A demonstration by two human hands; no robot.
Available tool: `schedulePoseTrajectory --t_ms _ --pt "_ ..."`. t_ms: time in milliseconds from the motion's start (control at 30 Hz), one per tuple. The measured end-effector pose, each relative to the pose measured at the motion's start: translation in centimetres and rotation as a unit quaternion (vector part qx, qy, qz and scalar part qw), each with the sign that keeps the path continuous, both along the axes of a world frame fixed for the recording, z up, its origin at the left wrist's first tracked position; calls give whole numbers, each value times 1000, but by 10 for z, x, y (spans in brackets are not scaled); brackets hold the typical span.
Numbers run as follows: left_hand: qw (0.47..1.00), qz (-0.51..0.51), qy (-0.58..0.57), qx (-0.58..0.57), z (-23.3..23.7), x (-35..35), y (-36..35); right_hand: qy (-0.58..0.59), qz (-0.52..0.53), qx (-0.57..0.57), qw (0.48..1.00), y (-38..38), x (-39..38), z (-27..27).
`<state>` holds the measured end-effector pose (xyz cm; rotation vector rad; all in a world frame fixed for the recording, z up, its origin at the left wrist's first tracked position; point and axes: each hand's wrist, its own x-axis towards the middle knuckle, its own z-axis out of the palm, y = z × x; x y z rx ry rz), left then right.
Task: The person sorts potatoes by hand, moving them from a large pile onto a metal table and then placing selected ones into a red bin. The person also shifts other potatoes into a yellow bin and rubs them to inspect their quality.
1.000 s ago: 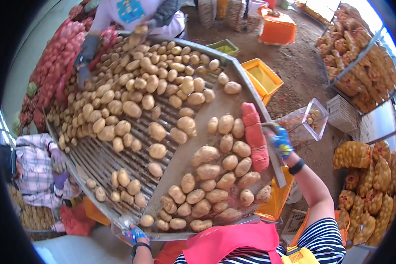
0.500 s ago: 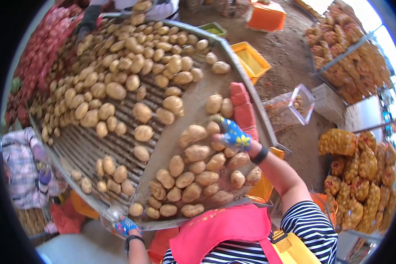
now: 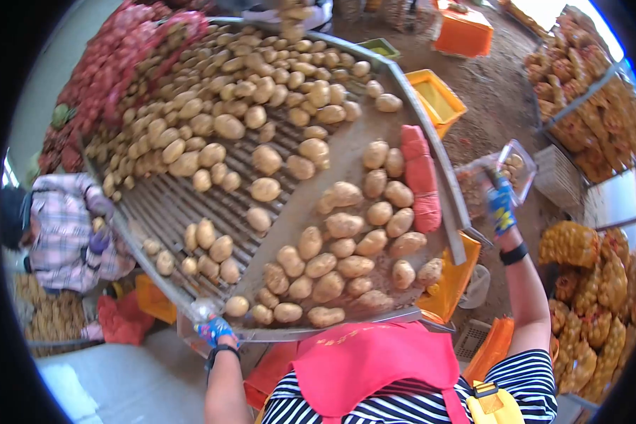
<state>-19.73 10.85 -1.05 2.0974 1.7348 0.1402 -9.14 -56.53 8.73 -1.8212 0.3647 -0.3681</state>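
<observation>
My right hand (image 3: 502, 206), in a blue flowered glove, is stretched out past the table's right edge. It is beside a clear plastic box (image 3: 526, 177) with a few potatoes in it. Its fingertips are smeared by motion, so whether they hold anything does not show. My left hand (image 3: 215, 331), gloved alike, rests at the table's near left rim by a small whitish clear thing (image 3: 203, 309); its fingers are largely hidden. Loose potatoes (image 3: 345, 226) lie on the flat part of the metal table (image 3: 261, 244), and more potatoes (image 3: 226, 127) are heaped on its slatted part.
A red bundle (image 3: 420, 180) lies along the right rim. Beyond it stand a yellow crate (image 3: 437, 99), an orange crate (image 3: 463, 32) and a white crate (image 3: 558, 173). Full net sacks (image 3: 590, 311) are piled at right. A person in a plaid shirt (image 3: 67, 230) is at left.
My right hand has moved from above the potatoes, rightward over the rim to the clear box. My left hand stays at the near rim. The whole view has shifted somewhat.
</observation>
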Motion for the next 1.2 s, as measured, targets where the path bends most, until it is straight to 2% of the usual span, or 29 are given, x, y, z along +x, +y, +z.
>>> schedulePoseTrajectory --t_ms 33,67,100,133,200,233,300,333,400,433,467,533,567,600,667,700,733,767,833,900,933,967,1000,1033,1133,1167,1200 --pt "999 0 -18 44 -12 -4 7 -1 159 -121 980 33 4 -14" --pt "996 -2 -35 83 -19 -5 5 -29 245 -184 951 81 7 -14" --pt "999 32 -14 -14 30 11 -27 -68 330 -238 911 129 10 -15" --pt "1000 19 -20 4 25 8 -23 -111 407 -275 864 177 13 -17" --pt "998 5 -51 20 23 5 -25 -280 390 -443 757 240 24 -35" --pt "997 1 -73 19 28 5 -29 -208 409 -511 727 257 28 -48" --pt "999 19 -44 -7 43 11 -33 -65 435 -634 636 287 42 -67" --pt "999 28 -30 -20 51 15 -35 8 430 -650 627 299 51 -68" --pt "998 28 -55 -32 33 9 -22 87 445 -642 618 308 68 -78" --pt "997 24 -67 -37 18 5 -16 45 440 -647 621 301 69 -97" --pt "996 20 -79 -43 6 1 -10 33 440 -640 629 301 67 -82" --pt "994 9 -16 -112 9 1 -2 31 467 -657 591 302 65 -67" --pt "993 7 -9 -118 8 1 -2 87 481 -650 582 304 65 -68" --pt "994 -1 -6 -106 6 1 -3 104 495 -623 596 299 64 -66" --pt "999 -17 -4 -47 3 0 -4 52 433 -549 712 277 51 -86" --pt "1000 -30 3 -4 -2 -3 -3 119 387 -349 845 275 43 -75" --pt "997 -50 17 57 -10 -7 -3 181 317 -126 923 272 34 -62" --pt "988 -83 31 127 -17 -13 0 187 272 -1 944 263 26 -59" --pt "950 -176 19 258 -26 -23 -2 192 159 251 935 240 5 -56" --pt "888 -348 -75 291 -15 -34 -14 224 122 426 868 235 -29 -38" --pt "841 -434 -122 300 -8 -37 -21 234 98 509 823 235 -44 -28" --pt "814 -515 -96 253 6 -32 -34 265 75 501 821 236 -56 -21" --pt "779 -589 -68 203 22 -26 -53 259 134 523 801 219 -70 -53" --pt "737 -657 -41 153 30 -17 -70 277 124 527 793 216 -83 -65" --pt "758 -645 97 11 22 12 -102 360 138 503 773 222 -105 -62" --pt "761 -642 79 48 18 19 -106 336 139 499 787 231 -113 -59" --pt "768 -637 68 15 18 26 -108 314 141 493 799 241 -121 -54"
